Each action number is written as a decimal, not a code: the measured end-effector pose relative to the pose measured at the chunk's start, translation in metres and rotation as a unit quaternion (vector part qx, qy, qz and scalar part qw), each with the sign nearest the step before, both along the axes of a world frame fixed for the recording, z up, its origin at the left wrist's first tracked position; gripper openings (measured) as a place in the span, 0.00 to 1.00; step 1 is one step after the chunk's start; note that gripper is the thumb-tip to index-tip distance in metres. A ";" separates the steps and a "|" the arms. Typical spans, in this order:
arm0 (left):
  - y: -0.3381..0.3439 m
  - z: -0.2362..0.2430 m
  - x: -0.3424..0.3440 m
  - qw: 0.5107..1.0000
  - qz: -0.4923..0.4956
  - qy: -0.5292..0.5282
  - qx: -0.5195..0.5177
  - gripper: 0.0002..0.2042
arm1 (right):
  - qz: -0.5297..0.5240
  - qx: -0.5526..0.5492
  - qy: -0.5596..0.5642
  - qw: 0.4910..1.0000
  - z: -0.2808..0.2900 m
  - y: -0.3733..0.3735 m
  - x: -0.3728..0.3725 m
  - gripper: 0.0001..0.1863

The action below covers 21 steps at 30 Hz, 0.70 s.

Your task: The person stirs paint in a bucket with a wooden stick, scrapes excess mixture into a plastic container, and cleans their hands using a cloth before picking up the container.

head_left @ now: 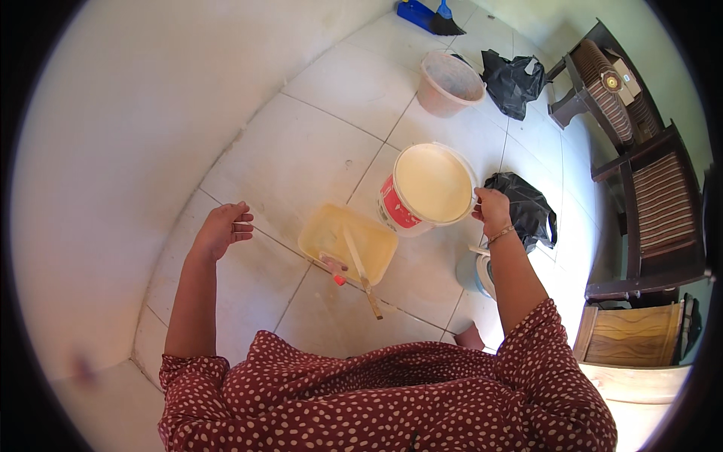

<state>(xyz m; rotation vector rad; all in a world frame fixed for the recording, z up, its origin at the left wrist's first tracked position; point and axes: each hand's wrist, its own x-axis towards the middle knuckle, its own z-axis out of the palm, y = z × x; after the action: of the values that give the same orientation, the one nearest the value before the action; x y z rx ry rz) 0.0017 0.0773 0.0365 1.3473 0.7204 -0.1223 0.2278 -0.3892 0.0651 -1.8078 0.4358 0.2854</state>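
Paint bucket (pixel 385 197), white with a red label, stands upright on the tiled floor (pixel 301 135) and is filled with cream paint (pixel 434 183); I take it as the centre of the clock. At its 4 o'clock, the right hand (pixel 493 211) is at the rim, its fingers bent closely and grasping the edge of the bucket. The left hand (pixel 223 230) is well apart, between 8 and 9 o'clock, near the wall (pixel 151 151); its fingers are released, bent a little, and hold nothing. At 8 o'clock, just beside the bucket, lies a yellow tray (pixel 313 232). A stick (pixel 355 252) leans in it, and its end passes over the near edge. Also there is a small thing with a red tip (pixel 339 280); I cannot tell what it is. A blue can (pixel 468 273) is at 5 o'clock, partly behind the right forearm. A black bag (pixel 527 203) lies between 3 and 4 o'clock, and a pink bucket (pixel 437 98) stands at 12.
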 end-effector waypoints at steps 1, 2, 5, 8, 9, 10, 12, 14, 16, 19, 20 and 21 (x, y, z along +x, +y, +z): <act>-0.002 0.003 0.002 1.000 0.000 -0.002 0.000 0.17 | -0.021 -0.088 -0.026 0.996 0.004 0.001 0.003 0.15; -0.004 0.005 0.004 1.000 -0.008 -0.010 -0.010 0.17 | -0.021 -0.088 -0.028 0.996 0.008 0.002 0.004 0.15; -0.012 0.013 0.001 1.000 -0.016 -0.010 -0.021 0.16 | 0.029 -0.067 -0.042 0.996 0.032 0.022 0.002 0.15; -0.011 0.011 -0.005 1.000 -0.017 -0.008 -0.019 0.17 | 0.016 0.005 -0.062 0.998 0.051 0.044 -0.001 0.15; -0.010 0.007 -0.007 1.000 -0.019 -0.014 -0.018 0.17 | 0.031 0.095 -0.031 0.995 0.055 0.047 -0.002 0.15; -0.009 0.003 -0.009 1.000 -0.016 -0.011 -0.018 0.17 | 0.046 0.184 0.001 0.982 0.058 0.050 -0.003 0.16; -0.009 -0.007 -0.012 1.000 -0.007 0.010 -0.001 0.19 | 0.063 0.207 0.016 0.976 0.064 0.051 -0.003 0.16; -0.016 -0.017 -0.019 0.998 -0.018 0.052 -0.021 0.20 | 0.056 0.222 0.030 0.973 0.068 0.055 -0.003 0.17; -0.027 -0.034 -0.027 0.990 -0.049 0.116 -0.055 0.29 | 0.062 0.223 0.034 0.972 0.071 0.055 -0.002 0.18; -0.054 -0.058 -0.038 0.966 -0.042 0.182 -0.179 0.39 | 0.053 0.208 0.034 0.976 0.078 0.061 -0.002 0.20; -0.065 -0.065 -0.039 0.965 -0.044 0.185 -0.179 0.39 | 0.040 0.192 0.029 0.980 0.081 0.065 -0.003 0.21; -0.076 -0.069 -0.040 0.957 -0.024 0.163 -0.239 0.42 | 0.040 0.191 0.032 0.980 0.083 0.071 -0.004 0.21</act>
<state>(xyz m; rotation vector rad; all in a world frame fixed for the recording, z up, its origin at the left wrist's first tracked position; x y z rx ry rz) -0.0387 0.0018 -0.0326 0.8857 0.8688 -0.5345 0.2239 -0.3186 0.1479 -1.4432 0.3279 0.4527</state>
